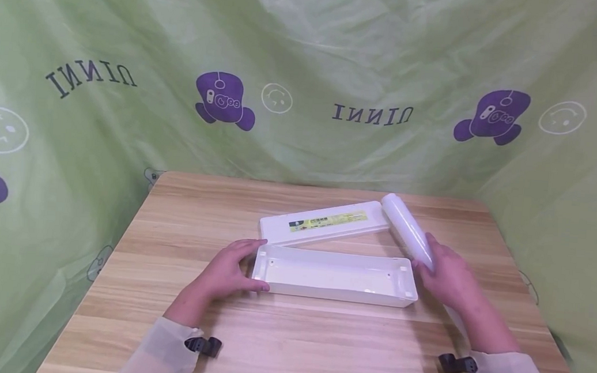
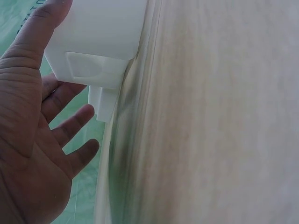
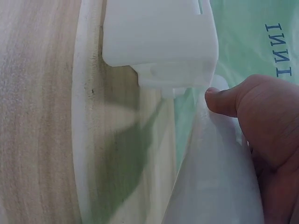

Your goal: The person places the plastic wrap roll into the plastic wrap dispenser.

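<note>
A long white open-topped plastic box point(image 1: 324, 271) lies lengthwise on the table, its shallow inside showing. My left hand point(image 1: 225, 269) holds its left end, thumb at the near wall and index finger at the far corner. In the left wrist view, the other fingers spread below the box end point(image 2: 96, 70). With my right hand point(image 1: 450, 278) I grip a roll of cling film point(image 1: 405, 226), slanted beside the box's right end. The thumb lies along the roll point(image 3: 212, 172) in the right wrist view. Behind the box is the white lid point(image 1: 275, 225) with a yellow-green label.
The wooden table point(image 1: 313, 343) carries all of these things. A green printed curtain point(image 1: 308, 48) hangs behind it and along both sides. The far end of the roll meets the lid's right end in the head view.
</note>
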A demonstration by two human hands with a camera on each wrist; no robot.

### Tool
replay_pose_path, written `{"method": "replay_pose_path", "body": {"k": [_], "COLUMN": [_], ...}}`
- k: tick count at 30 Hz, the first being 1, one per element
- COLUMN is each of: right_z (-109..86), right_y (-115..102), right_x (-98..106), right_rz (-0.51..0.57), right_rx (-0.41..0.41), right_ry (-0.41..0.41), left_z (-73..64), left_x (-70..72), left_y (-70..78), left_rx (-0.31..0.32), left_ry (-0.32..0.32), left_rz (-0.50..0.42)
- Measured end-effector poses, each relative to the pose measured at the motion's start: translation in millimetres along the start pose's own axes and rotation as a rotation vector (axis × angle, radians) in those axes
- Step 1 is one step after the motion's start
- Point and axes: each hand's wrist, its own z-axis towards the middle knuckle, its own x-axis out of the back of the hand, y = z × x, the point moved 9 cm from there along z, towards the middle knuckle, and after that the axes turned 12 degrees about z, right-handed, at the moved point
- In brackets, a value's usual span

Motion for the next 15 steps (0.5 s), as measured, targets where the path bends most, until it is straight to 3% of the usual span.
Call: {"method": "replay_pose_path", "body": {"k": [15], "right_z": [-1.0], "right_y": [-8.0], "right_x": [4.4], "right_rz": [0.005], "right_rx": [-0.011], "right_ry": [-0.011], "left_z": [-1.2], "left_x": [2.0], "left_y": [2.9], "left_rx": [-0.013], "left_ry": [0.017], "left_rz": [0.000]}}
